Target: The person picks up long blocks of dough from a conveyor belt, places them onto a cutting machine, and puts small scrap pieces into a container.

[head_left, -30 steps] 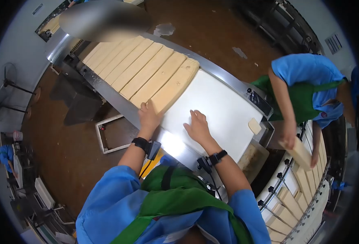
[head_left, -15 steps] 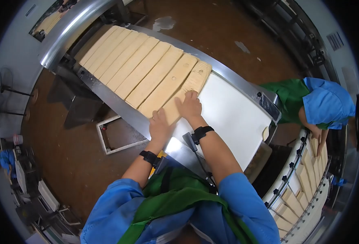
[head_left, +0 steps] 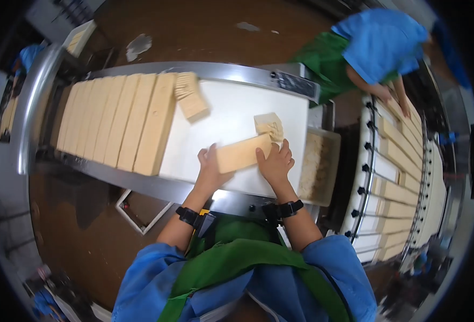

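Observation:
A pale dough-like block (head_left: 243, 154) lies across the white belt, tilted up to the right. My left hand (head_left: 211, 168) grips its left end, and my right hand (head_left: 275, 163) holds the right end with the thumb on top. Just beyond my right hand sits a crumpled piece (head_left: 269, 126) of the same material. Another broken piece (head_left: 192, 97) with a ridged end rests farther up the belt, beside a row of several long slabs (head_left: 153, 123) lying side by side on the left.
The metal frame (head_left: 237, 73) of the white belt (head_left: 231, 102) borders the work. A bin with scraps (head_left: 317, 166) stands at its right end. Farther right, a co-worker (head_left: 379, 43) reaches over a second conveyor (head_left: 395, 188) with slabs. A white frame (head_left: 140, 214) lies at lower left.
Both hands have moved right along the belt with a block, away from the row. The broken, ridged piece now lies apart from the held block. The view has turned.

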A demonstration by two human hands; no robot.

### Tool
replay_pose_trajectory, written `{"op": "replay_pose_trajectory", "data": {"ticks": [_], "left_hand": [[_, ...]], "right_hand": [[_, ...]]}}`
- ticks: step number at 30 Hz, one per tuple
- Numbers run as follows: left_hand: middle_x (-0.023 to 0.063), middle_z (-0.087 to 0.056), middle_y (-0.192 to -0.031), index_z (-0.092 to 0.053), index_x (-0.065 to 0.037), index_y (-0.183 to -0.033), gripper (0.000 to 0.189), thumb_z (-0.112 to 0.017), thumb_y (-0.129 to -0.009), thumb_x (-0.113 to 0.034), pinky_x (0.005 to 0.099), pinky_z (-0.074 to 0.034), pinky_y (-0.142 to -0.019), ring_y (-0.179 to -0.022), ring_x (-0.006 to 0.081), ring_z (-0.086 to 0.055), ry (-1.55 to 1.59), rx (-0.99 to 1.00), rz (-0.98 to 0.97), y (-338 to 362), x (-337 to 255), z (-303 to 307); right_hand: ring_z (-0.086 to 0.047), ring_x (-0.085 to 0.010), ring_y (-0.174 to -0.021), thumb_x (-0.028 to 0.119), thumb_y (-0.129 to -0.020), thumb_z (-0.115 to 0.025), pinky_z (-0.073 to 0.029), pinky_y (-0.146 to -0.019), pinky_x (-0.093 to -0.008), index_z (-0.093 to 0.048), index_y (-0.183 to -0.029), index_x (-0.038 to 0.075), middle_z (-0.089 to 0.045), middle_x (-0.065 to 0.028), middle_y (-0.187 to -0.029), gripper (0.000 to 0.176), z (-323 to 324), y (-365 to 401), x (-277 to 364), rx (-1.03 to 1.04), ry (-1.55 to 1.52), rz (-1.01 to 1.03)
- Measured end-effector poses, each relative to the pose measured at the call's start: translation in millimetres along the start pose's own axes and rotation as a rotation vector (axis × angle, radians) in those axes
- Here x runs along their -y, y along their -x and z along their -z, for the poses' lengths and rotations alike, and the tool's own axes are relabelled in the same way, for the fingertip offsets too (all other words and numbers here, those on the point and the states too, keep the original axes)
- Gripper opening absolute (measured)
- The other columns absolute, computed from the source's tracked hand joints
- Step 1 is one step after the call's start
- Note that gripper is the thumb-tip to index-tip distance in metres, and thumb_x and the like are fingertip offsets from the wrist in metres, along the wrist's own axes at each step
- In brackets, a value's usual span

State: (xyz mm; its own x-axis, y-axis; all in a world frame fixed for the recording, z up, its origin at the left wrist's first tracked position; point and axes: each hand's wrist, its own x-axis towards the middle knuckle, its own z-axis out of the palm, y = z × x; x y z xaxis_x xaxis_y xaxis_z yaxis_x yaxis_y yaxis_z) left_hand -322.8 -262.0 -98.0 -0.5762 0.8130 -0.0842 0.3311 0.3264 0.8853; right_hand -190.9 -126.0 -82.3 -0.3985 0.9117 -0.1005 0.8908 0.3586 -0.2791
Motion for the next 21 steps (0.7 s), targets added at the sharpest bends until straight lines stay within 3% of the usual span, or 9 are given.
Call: {"op": "replay_pose_trajectory", "data": {"ticks": [2, 5, 6, 7, 8, 10, 14, 15, 21], "left_hand": [[0.0265, -0.036, -0.122, -0.026, 0.004, -0.135, 0.091, -0.079, -0.062, -0.010, 0.0441, -0.039, -0.097, -0.110, 0.0418, -0.043, -0.111, -0.015, 0.000, 2, -7, -25], [0.0260, -0.039, -0.123, -0.024, 0.006, -0.135, 0.092, -0.080, -0.064, -0.010, 0.0415, -0.040, -0.098, -0.111, 0.0385, -0.045, -0.211, -0.023, -0.071, -3, -8, -55], [0.0257, -0.040, -0.124, -0.023, 0.007, -0.135, 0.093, -0.080, -0.064, -0.010, 0.0406, -0.040, -0.098, -0.112, 0.0368, -0.046, -0.228, -0.022, -0.112, -10, -7, -62], [0.0224, -0.049, -0.119, -0.025, 0.008, -0.134, 0.091, -0.080, -0.064, -0.010, 0.0375, -0.045, -0.089, -0.110, 0.0322, -0.050, 0.197, 0.173, -0.071, -19, -21, -60], [0.0174, -0.048, -0.126, -0.022, 0.005, -0.138, 0.089, -0.077, -0.068, -0.006, 0.0342, -0.045, -0.091, -0.111, 0.0248, -0.052, 0.177, 0.111, -0.108, -13, -16, -70], [0.0137, -0.046, -0.131, -0.017, -0.004, -0.144, 0.083, -0.066, -0.077, 0.005, 0.0343, -0.043, -0.098, -0.121, 0.0222, -0.046, 0.752, 0.394, 0.149, -10, -46, -83], [0.0082, -0.055, -0.120, -0.038, -0.002, -0.131, 0.047, -0.058, -0.089, -0.006, 0.0297, -0.046, -0.090, -0.106, 0.0146, -0.055, 1.141, 0.736, 0.357, -7, -91, -135], [0.0050, -0.059, -0.113, -0.047, -0.002, -0.120, 0.034, -0.059, -0.090, -0.014, 0.0264, -0.047, -0.083, -0.097, 0.0110, -0.057, 1.089, 0.785, 0.351, 0, -107, -152], [0.0025, -0.061, -0.091, -0.052, -0.001, -0.111, 0.028, -0.062, -0.088, -0.013, 0.0232, -0.045, -0.071, -0.078, 0.0083, -0.055, 0.445, 0.934, 0.123, 33, -186, -236]], "right_hand": [[-0.038, -0.0385, -0.123, 0.041, -0.079, -0.061, -0.029, -0.098, -0.0505, -0.055, -0.114, 0.000, -0.042, -0.0249, -0.133, 0.054, 10, 2, -28, 0.003, -0.082, 0.005], [-0.047, -0.0385, -0.111, 0.034, -0.080, -0.064, -0.037, -0.094, -0.0453, -0.055, -0.117, 0.005, -0.050, -0.0270, -0.120, 0.048, 34, 9, -51, 0.277, -0.743, 0.055], [-0.048, -0.0383, -0.108, 0.030, -0.079, -0.065, -0.038, -0.093, -0.0432, -0.054, -0.118, 0.003, -0.052, -0.0264, -0.115, 0.049, 49, 17, -56, 0.208, -0.621, 0.085], [-0.049, -0.0382, -0.104, 0.027, -0.078, -0.066, -0.040, -0.091, -0.0410, -0.053, -0.118, 0.002, -0.054, -0.0258, -0.110, 0.049, 66, 27, -62, 0.133, -0.493, 0.101], [-0.049, -0.0381, -0.104, 0.028, -0.076, -0.066, -0.039, -0.091, -0.0439, -0.051, -0.120, -0.001, -0.053, -0.0234, -0.108, 0.055, 77, 42, -70, -0.046, -0.440, 0.124], [-0.047, -0.0368, -0.104, 0.031, -0.073, -0.068, -0.036, -0.088, -0.0494, -0.047, -0.123, 0.000, -0.050, -0.0194, -0.113, 0.062, 119, 62, -91, -0.240, -0.320, 0.272], [-0.045, -0.0382, -0.109, 0.030, -0.071, -0.071, -0.035, -0.091, -0.0512, -0.048, -0.119, 0.000, -0.047, -0.0218, -0.119, 0.061, 195, 78, -136, -0.572, -0.310, 0.354], [-0.044, -0.0404, -0.111, 0.030, -0.072, -0.070, -0.035, -0.093, -0.0501, -0.047, -0.117, -0.001, -0.045, -0.0238, -0.122, 0.059, 198, 78, -153, -0.632, -0.329, 0.333], [-0.047, -0.0406, -0.103, 0.031, -0.081, -0.063, -0.038, -0.089, -0.0480, -0.049, -0.110, -0.004, -0.048, -0.0250, -0.114, 0.048, 186, 86, -290, -0.620, -0.267, -0.223]]}}
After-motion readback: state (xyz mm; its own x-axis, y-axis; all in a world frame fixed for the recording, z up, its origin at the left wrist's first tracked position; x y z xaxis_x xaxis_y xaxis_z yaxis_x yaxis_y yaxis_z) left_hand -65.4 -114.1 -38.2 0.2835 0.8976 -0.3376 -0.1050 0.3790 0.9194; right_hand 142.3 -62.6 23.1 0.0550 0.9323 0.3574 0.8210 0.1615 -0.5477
